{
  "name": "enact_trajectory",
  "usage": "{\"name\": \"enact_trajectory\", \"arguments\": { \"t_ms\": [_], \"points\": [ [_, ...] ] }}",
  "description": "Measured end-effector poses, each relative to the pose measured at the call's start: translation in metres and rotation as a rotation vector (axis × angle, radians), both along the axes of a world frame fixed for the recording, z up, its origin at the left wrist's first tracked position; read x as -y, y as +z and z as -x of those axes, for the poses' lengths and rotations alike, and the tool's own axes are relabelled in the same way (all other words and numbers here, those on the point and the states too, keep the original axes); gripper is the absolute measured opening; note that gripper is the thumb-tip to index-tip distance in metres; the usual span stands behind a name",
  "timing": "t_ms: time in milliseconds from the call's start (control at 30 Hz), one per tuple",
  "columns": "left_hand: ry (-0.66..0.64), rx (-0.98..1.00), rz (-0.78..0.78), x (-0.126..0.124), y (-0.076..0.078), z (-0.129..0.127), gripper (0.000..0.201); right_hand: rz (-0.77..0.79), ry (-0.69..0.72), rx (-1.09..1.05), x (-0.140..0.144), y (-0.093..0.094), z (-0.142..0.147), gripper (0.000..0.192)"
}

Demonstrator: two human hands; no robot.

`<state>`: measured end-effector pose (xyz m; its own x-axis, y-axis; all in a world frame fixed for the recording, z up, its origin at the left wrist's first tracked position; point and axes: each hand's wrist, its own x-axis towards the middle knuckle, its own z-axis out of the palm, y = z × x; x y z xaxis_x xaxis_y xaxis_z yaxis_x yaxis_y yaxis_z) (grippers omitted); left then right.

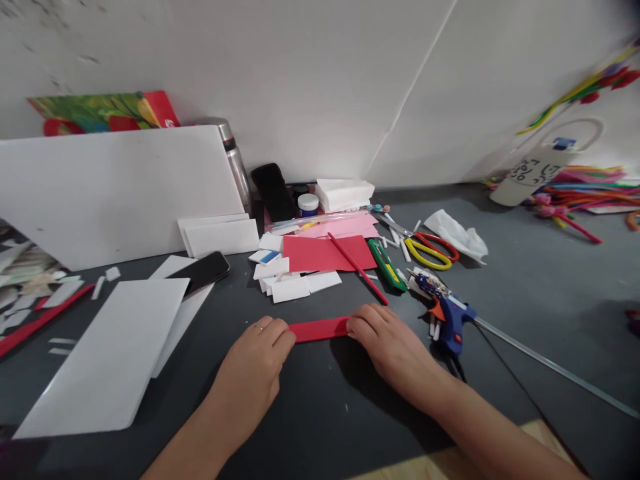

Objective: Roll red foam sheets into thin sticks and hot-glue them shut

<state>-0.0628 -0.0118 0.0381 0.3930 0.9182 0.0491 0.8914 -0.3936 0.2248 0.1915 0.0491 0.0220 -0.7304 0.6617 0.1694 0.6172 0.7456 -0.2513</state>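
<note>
Dark table (540, 280), red strip (319, 329), scissors (431, 251), glue gun (450, 313)

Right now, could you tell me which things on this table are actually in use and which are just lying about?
In use:
- red strip, flat on the dark mat
- left hand at one end
- right hand at the other

Lying about:
- blue glue gun
- scissors
- green cutter
- red sheet
- phone
- white foam board

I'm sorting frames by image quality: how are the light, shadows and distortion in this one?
Head view: soft, even light with mild glare on the white board; soft shadows fall under the right hand and left hand holding the red strip; wide-angle bending curves the wall seams and stretches the edges; the corners darken and blur, while the centre stays sharp.
</note>
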Motion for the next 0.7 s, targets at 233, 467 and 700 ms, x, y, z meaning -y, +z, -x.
{"name": "enact_trajectory", "arguments": {
  "t_ms": [233, 467, 700],
  "points": [
    [0.091, 0.17, 0.035, -0.007, 0.001, 0.004, 0.037, 0.053, -0.013, -0.107, -0.006, 0.001, 0.001, 0.018],
    [-0.014, -0.012, -0.086, -0.005, -0.003, 0.005, 0.065, 0.198, -0.04, -0.159, -0.012, 0.009, 0.002, 0.019],
    [-0.095, -0.239, -0.101, -0.004, -0.001, -0.005, 0.053, 0.195, -0.049, -0.164, -0.013, 0.005, 0.0, 0.018]
  ]
}}
